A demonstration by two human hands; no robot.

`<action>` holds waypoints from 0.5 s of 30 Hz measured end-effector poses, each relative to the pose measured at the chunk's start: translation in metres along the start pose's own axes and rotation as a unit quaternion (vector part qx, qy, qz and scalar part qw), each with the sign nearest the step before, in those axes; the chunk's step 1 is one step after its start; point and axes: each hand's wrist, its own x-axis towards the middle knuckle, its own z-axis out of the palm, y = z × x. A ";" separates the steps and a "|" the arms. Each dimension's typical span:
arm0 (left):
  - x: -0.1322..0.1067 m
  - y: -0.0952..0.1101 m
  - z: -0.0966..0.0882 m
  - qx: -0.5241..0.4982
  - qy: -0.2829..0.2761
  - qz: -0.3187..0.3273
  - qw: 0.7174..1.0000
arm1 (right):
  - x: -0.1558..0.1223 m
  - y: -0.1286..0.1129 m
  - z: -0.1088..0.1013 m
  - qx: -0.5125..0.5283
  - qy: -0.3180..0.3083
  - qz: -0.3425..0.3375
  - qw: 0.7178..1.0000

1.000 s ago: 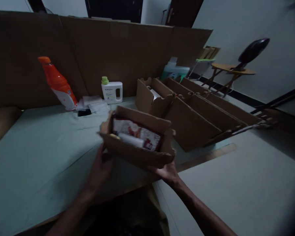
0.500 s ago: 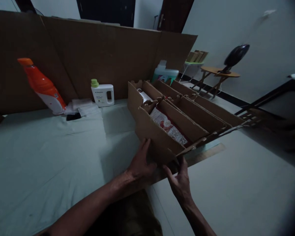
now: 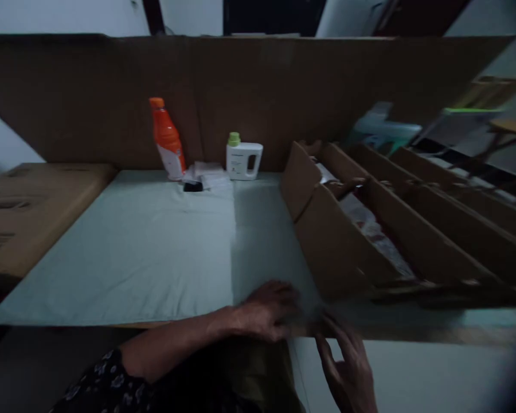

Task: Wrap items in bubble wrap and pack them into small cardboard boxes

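My left hand is low over the front edge of the cloth-covered table, fingers stretched to the right and loosely bent. Their tips are smeared by motion, and nothing shows in them. Across a small gap, my right hand is just off the table edge, thumb and fingers apart and empty as far as I can see. Both hands are close to the near corner of a divided cardboard box, apart from it. A red-and-white packet lies in its front left compartment; a whitish item is in the one behind.
Against the cardboard screen stand an orange bottle and a white jug with a green cap. Clear plastic packets lie between them. A teal bottle is behind the box. A closed carton sits at left.
Both hands have come away from the box's near corner. My view has swung left, so the box appears farther right and the carton at left shows more.
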 end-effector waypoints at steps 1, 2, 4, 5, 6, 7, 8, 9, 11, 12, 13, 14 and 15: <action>-0.017 0.006 -0.003 0.012 -0.011 0.003 1.000 | 0.000 0.000 0.004 -0.013 -0.006 -0.050 0.999; -0.034 0.011 -0.008 0.015 -0.025 0.006 1.000 | 0.001 -0.002 0.009 -0.024 -0.008 -0.094 0.995; -0.067 0.020 -0.022 -0.021 -0.060 0.008 0.998 | 0.006 -0.008 0.020 -0.039 -0.009 -0.160 0.986; -0.082 0.023 -0.033 -0.060 -0.083 0.004 0.995 | 0.009 -0.014 0.025 -0.041 -0.016 -0.184 0.982; -0.094 0.023 -0.045 -0.106 -0.101 -0.011 0.989 | 0.013 -0.022 0.031 -0.038 -0.026 -0.203 0.978; -0.104 0.021 -0.058 -0.150 -0.112 -0.039 0.982 | 0.016 -0.031 0.036 -0.033 -0.039 -0.218 0.975; -0.110 0.017 -0.072 -0.177 -0.106 -0.076 0.976 | 0.019 -0.042 0.041 -0.024 -0.052 -0.231 0.971; -0.113 0.011 -0.086 -0.178 -0.081 -0.115 0.974 | 0.021 -0.054 0.047 -0.016 -0.064 -0.240 0.969; -0.111 -0.008 -0.110 -0.080 0.023 -0.186 0.979 | 0.022 -0.082 0.059 0.000 -0.083 -0.249 0.965; -0.108 -0.020 -0.120 -0.008 0.082 -0.210 0.974 | 0.021 -0.096 0.066 0.006 -0.094 -0.253 0.963; -0.104 -0.031 -0.127 0.058 0.131 -0.225 0.964 | 0.019 -0.110 0.073 0.012 -0.107 -0.254 0.961; -0.100 -0.042 -0.131 0.107 0.165 -0.237 0.951 | 0.017 -0.123 0.079 0.017 -0.123 -0.260 0.958; -0.098 -0.052 -0.133 0.135 0.185 -0.247 0.941 | 0.015 -0.133 0.083 0.024 -0.144 -0.271 0.952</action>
